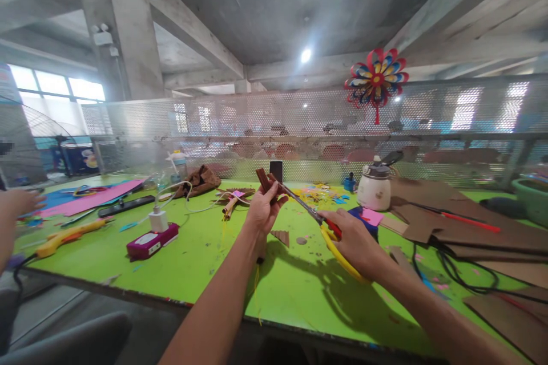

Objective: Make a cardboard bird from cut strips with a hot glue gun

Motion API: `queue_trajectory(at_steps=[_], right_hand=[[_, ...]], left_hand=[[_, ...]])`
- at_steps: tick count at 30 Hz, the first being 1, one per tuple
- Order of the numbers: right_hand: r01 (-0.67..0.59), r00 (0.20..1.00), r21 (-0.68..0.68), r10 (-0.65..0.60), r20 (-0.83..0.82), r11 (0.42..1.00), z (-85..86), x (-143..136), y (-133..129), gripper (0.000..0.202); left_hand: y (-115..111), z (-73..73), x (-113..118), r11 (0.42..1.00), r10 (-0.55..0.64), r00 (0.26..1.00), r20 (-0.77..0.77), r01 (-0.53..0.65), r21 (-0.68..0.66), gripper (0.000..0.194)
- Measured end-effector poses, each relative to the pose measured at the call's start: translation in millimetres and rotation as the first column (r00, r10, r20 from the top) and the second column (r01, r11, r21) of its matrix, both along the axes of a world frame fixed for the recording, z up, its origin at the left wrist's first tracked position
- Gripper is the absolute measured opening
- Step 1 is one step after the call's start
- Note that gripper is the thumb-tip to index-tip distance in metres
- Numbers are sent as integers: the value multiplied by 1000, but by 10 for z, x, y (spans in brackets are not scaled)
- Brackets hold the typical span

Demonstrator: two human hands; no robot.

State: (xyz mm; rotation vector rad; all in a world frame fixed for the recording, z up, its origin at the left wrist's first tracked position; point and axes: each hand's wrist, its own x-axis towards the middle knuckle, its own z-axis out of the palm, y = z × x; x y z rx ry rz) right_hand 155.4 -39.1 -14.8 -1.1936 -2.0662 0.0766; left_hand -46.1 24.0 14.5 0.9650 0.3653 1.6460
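Observation:
My left hand is closed around a piece of brown corrugated cardboard, raised above the green table. In my right hand is a pair of scissors with yellow handles. Its blades point up and left, their tips at the cardboard by my left fingers; whether they are cutting into it cannot be made out. Below my left wrist a dark tube end shows, and yellow string hangs from it. A small cardboard triangle lies on the table beneath the blades.
Left of my hands are a purple power strip, a yellow glue gun and a cardboard roll. Another person's hand is at the far left. Rightward stand a white bottle and brown cardboard sheets. Paper scraps lie ahead.

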Motion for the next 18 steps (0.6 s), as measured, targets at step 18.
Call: queue_trajectory(at_steps=[18], right_hand=[[10, 1000, 40, -10, -10, 999, 15, -30, -72, 44]], left_hand=[[-17, 15, 38, 999, -16, 996, 82, 14, 30, 17]])
